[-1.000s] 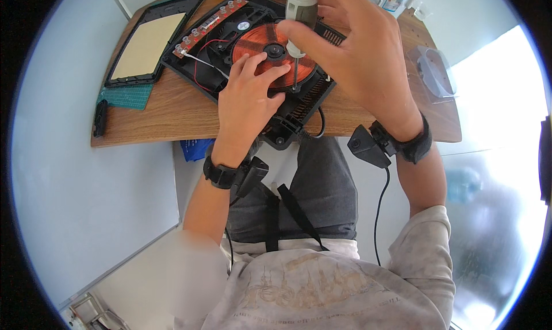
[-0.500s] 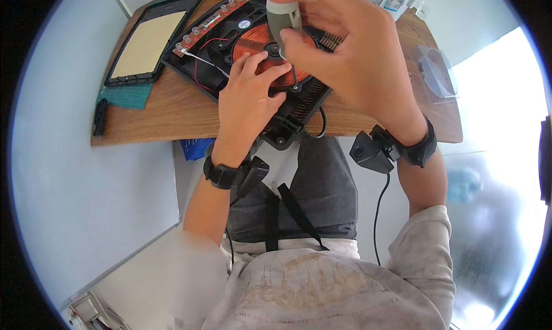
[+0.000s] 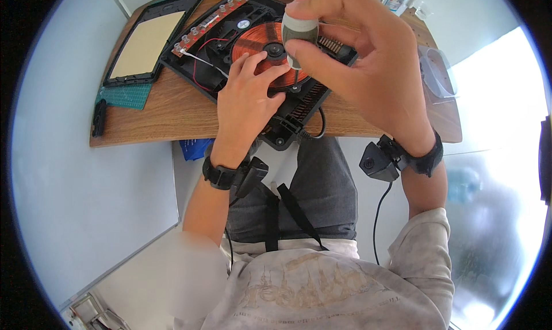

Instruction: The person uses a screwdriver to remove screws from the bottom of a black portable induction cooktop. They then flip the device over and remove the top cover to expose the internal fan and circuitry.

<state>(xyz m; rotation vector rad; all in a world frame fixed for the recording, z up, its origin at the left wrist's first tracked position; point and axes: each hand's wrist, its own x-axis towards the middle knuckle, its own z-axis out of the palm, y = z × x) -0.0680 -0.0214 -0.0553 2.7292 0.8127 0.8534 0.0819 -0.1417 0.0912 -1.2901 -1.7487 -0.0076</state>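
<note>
An opened induction cooker (image 3: 190, 65) lies on the desk, its black housing holding a round copper coil (image 3: 248, 45) with a dark hub. My left hand (image 3: 246, 94) rests on the coil's near edge, fingers spread, palm down and gripping nothing. In my right hand (image 3: 368, 59), pinched between thumb and fingers, a short grey and white electric screwdriver (image 3: 300, 33) stands nearly upright. Its thin shaft points down to a screw by the coil's near right edge. Whether the tip sits in the screw head is too small to tell.
A detached black-framed panel (image 3: 144, 45) with a cream sheet lies at left on a green cutting mat (image 3: 129, 96). Inside the cooker is a red button board (image 3: 210, 24) with wires. A black cable (image 3: 322, 126) loops at the desk edge. Clear plastic pieces (image 3: 437, 74) lie at right.
My right hand has shifted right and slightly nearer with the screwdriver, which now tilts differently, its top further right. My left hand has stayed in place on the coil.
</note>
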